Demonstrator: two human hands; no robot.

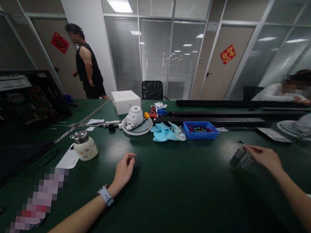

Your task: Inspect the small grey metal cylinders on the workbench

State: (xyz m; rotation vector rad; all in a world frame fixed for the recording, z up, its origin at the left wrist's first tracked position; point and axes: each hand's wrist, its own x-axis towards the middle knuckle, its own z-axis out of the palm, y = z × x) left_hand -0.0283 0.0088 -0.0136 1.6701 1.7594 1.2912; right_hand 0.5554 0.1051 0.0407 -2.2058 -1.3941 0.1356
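My left hand (124, 170), with a watch (105, 194) on its wrist, rests on the green table, fingers loosely curled and nothing visible in them. Off to the right, my right hand (266, 159) is closed in a pinch at its fingertips. A small dark piece (241, 142) sticks out there, too blurred to name exactly. Right below stand two small grey cylinder-like objects (238, 156), smeared and partly behind the fingers; whether the hand touches them I cannot tell.
Ahead lie light-blue fan blades (167, 132), a blue tray (201, 131) of wires, a white fan part (135, 118) and a white box (126, 102). A cream jar (86, 147) stands left. One person (87, 65) is beyond the table; another (274, 92) sits far right.
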